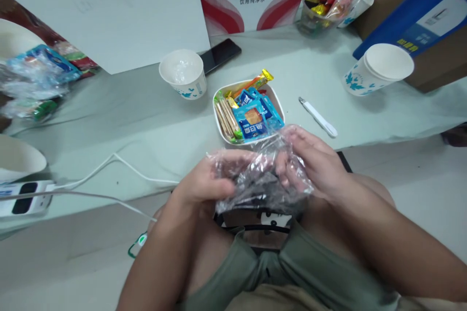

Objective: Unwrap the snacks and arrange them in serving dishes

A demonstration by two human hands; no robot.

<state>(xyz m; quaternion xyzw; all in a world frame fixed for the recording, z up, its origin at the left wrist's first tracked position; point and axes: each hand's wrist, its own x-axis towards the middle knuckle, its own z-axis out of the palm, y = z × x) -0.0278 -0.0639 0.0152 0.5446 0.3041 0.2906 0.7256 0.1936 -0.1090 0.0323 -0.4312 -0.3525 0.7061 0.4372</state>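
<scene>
A crumpled sheet of clear plastic film (pixel 262 182) stretches between my hands, just in front of the table edge and above my lap. My left hand (pixel 207 177) grips its left side, the fingers behind the film and the thumb in front. On the other side my right hand (pixel 315 160) pinches the film's upper right part, its fingers bent into it. Right behind the film sits a white square bowl (pixel 218 124) filled with snacks. In it lie blue snack packets (pixel 251 121), wrapped sticks (pixel 226 116) with green ends, and a yellow-orange wrapped stick (pixel 255 81).
Left of the bowl stands a paper cup (pixel 188 82) with clear plastic inside, near a black phone (pixel 223 53). To the right lie a white-handled knife (pixel 321 120) and stacked paper cups (pixel 375 70). A power strip (pixel 27 199) with white cables (pixel 113 155) occupies the left edge.
</scene>
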